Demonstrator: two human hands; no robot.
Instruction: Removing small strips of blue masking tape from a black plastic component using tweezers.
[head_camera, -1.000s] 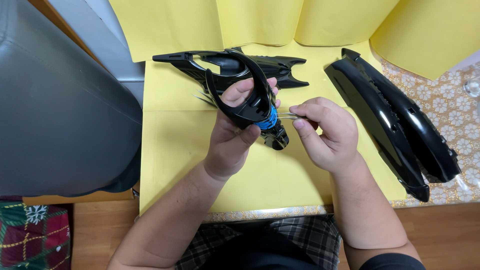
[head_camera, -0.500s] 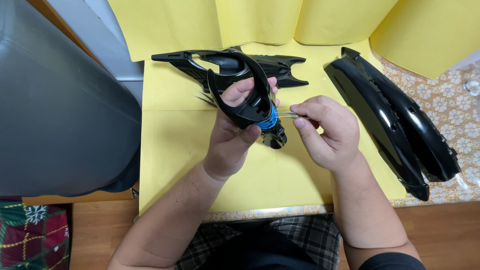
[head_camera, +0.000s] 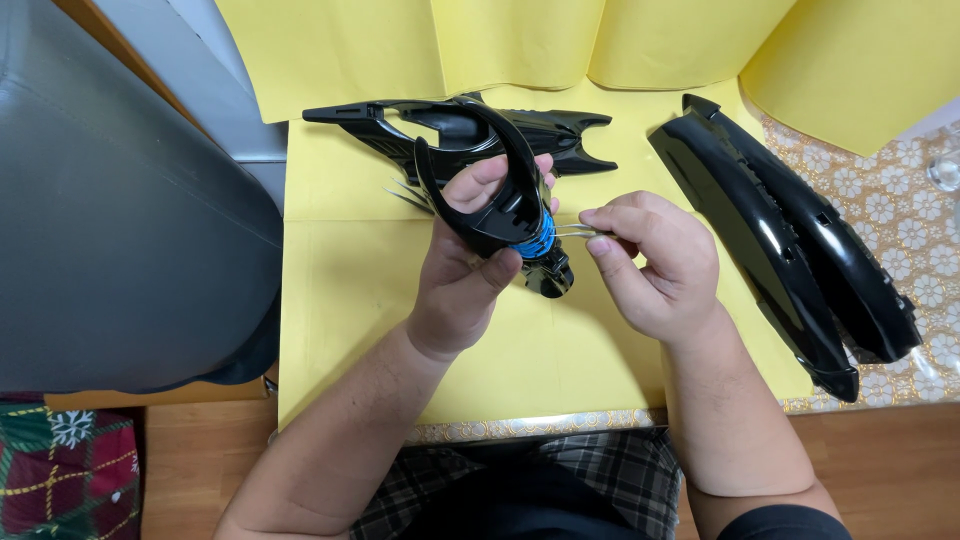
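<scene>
Head view shows us both hands raised over yellow paper (head_camera: 350, 330) that covers the surface. Our left hand (head_camera: 465, 275) is clenched around a black curved part (head_camera: 500, 195), thumb across its lower body, fingers curled through its open loop. A blue band (head_camera: 540, 240) wraps the part just beside that thumb, and a round black end (head_camera: 550, 280) sticks out below it.

Our right hand (head_camera: 655, 265) pinches a thin metal tool (head_camera: 572, 231) between thumb and forefinger; its tip meets the blue band. The two hands are close, nearly touching at the tool.

Just beyond the left hand lies a flat black frame (head_camera: 400, 125), its pointed ends spreading to both sides. Right of the right hand lie two long black shells (head_camera: 780, 230), side by side, reaching almost to the near edge of the surface. A large grey object (head_camera: 110, 210) fills the space left of the left arm, past the paper's left edge. Open paper lies below both hands, up to the near edge.
</scene>
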